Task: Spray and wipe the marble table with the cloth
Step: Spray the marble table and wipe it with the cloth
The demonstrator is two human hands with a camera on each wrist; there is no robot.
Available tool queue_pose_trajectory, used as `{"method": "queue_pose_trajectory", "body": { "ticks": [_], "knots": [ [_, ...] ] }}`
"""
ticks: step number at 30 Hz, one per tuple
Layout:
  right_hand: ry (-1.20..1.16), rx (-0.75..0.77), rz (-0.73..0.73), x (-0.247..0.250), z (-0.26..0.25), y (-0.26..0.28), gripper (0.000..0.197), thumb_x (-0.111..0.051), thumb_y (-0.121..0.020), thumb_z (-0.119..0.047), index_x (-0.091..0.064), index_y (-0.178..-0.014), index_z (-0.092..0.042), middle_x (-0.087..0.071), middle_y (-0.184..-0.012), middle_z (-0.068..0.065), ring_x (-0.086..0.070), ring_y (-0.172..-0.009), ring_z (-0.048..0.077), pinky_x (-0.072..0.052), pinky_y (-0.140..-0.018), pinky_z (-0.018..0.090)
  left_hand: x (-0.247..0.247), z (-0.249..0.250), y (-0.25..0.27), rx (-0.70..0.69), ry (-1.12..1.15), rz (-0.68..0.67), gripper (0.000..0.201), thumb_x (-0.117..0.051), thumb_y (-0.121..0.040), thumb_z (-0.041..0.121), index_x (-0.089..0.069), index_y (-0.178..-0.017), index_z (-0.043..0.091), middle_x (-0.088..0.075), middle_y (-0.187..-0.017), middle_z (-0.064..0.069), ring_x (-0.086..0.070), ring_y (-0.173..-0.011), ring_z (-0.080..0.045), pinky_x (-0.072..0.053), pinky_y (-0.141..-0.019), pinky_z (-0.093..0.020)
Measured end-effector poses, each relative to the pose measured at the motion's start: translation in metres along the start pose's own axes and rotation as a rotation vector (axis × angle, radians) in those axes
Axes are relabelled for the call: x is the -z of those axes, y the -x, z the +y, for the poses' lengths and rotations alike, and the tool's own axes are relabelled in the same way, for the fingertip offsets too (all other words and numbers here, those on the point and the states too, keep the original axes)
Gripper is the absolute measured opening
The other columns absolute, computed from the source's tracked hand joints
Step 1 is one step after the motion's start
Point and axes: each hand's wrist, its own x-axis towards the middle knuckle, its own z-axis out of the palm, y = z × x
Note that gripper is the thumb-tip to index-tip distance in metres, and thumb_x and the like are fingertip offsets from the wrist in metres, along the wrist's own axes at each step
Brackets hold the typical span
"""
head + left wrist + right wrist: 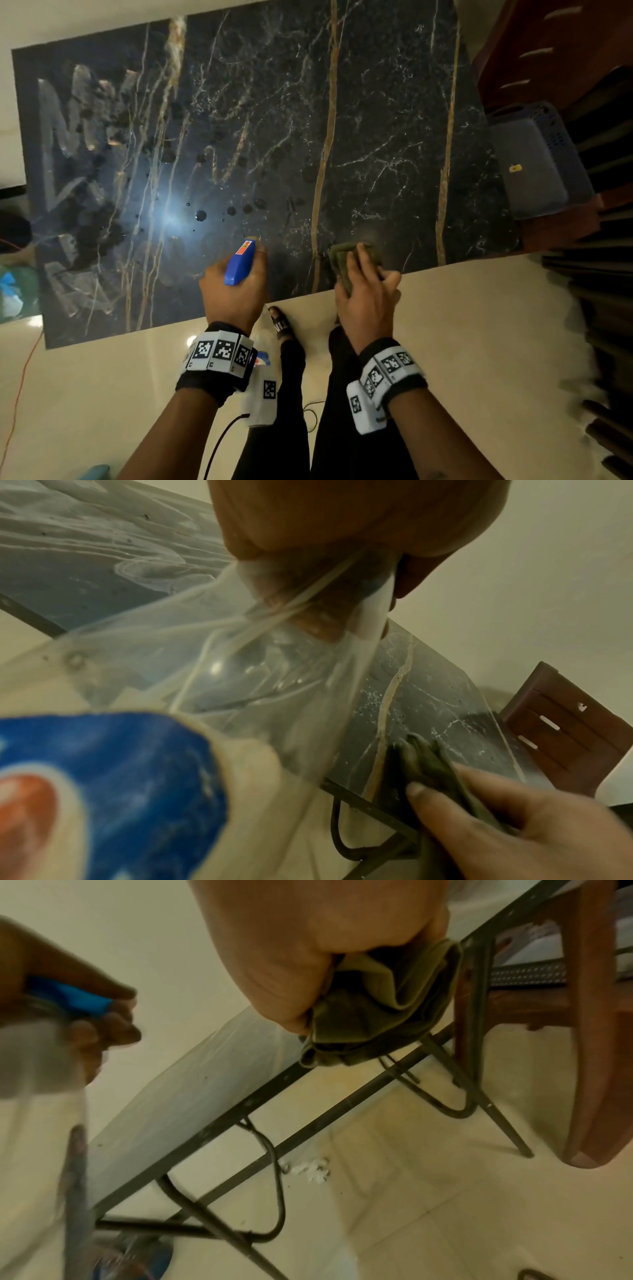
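Note:
A dark marble table point(274, 120) with gold and white veins fills the head view; wet smears and droplets cover its left half. My left hand point(236, 284) grips a clear spray bottle point(240, 669) with a blue trigger head point(239, 262), held over the table's near edge. My right hand point(366, 287) grips a bunched olive-green cloth point(342, 263) at the near edge, right of the bottle. From the right wrist, the cloth point(377, 1010) bulges out of my fist above the table's edge point(205, 1096). The left wrist view shows the cloth point(431, 764) on the marble point(428, 696).
A dark red wooden chair point(548, 51) and a blue plastic basket point(537, 157) stand close to the table's right end. Black metal folding legs point(267, 1150) sit under the table. Pale tiled floor point(479, 342) lies around me; an orange cable point(20, 387) runs at the left.

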Motion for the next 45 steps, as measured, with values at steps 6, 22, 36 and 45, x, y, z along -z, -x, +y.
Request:
{"method": "queue_pose_trajectory", "body": {
  "ticks": [6,22,36,45],
  "knots": [
    [-0.001,0.209,-0.035,-0.006,-0.017,0.007,0.048,-0.069,-0.087,-0.039,-0.064,-0.134,-0.032,-0.045,-0.154,-0.017,-0.04,-0.097,0.021,-0.047,-0.077,0.039,0.013,0.003,-0.011,0.0,-0.023,-0.025,0.055,-0.065,-0.086,0.053,-0.068,-0.076,-0.001,-0.068,-0.068,-0.022,-0.067,-0.062,-0.045,-0.06,-0.061,-0.06],
    [-0.024,0.153,0.025,-0.015,-0.049,0.013,0.045,-0.068,-0.088,-0.03,-0.063,-0.132,-0.032,-0.049,-0.15,-0.02,-0.043,-0.096,0.022,-0.047,-0.079,0.038,0.041,-0.005,-0.016,-0.007,-0.007,-0.071,0.051,-0.064,-0.083,0.053,-0.069,-0.076,0.003,-0.067,-0.07,-0.022,-0.068,-0.065,-0.044,-0.06,-0.061,-0.06],
    [0.058,0.216,-0.028,-0.013,-0.053,-0.008,0.048,-0.062,-0.091,-0.031,-0.056,-0.139,-0.034,-0.04,-0.156,-0.02,-0.047,-0.106,0.025,-0.041,-0.084,0.036,0.039,0.016,-0.025,0.034,0.027,-0.091,0.04,-0.07,-0.096,0.033,-0.069,-0.079,-0.003,-0.069,-0.075,-0.027,-0.069,-0.067,-0.043,-0.063,-0.066,-0.057],
    [0.011,0.03,-0.008,-0.015,-0.08,-0.005,0.052,-0.063,-0.092,-0.032,-0.052,-0.142,-0.033,-0.037,-0.158,-0.018,-0.044,-0.11,0.025,-0.04,-0.086,0.037,0.047,0.016,-0.034,0.044,0.021,-0.109,0.031,-0.069,-0.097,0.03,-0.071,-0.08,0.004,-0.07,-0.072,-0.017,-0.068,-0.062,-0.027,-0.065,-0.064,-0.047]
  ]
}}
